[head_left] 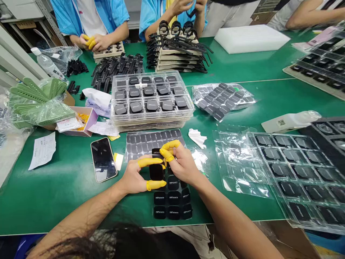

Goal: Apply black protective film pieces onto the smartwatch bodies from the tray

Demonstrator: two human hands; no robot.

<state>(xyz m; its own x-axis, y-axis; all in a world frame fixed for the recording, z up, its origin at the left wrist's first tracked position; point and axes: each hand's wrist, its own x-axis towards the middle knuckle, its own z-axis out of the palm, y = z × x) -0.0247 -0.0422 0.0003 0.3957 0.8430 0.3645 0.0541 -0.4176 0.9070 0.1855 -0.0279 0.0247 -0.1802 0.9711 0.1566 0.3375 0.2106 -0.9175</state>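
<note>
My left hand (136,178), with yellow finger cots on thumb and forefinger, pinches a small black square watch body (156,172) by its edges. My right hand (180,162), also in yellow cots, pinches at the top right corner of that same piece, fingers pressed together. Both hands hover over a sheet of black printed protective films (172,199) lying on the green table (54,194). A second sheet of grey films (142,142) lies just beyond my hands.
A phone (103,159) lies left of my hands. Stacked clear trays of watch bodies (151,99) stand behind. Clear blister trays (293,169) spread to the right. Green straps (37,102) pile at left. Two people across the table handle black straps (178,46).
</note>
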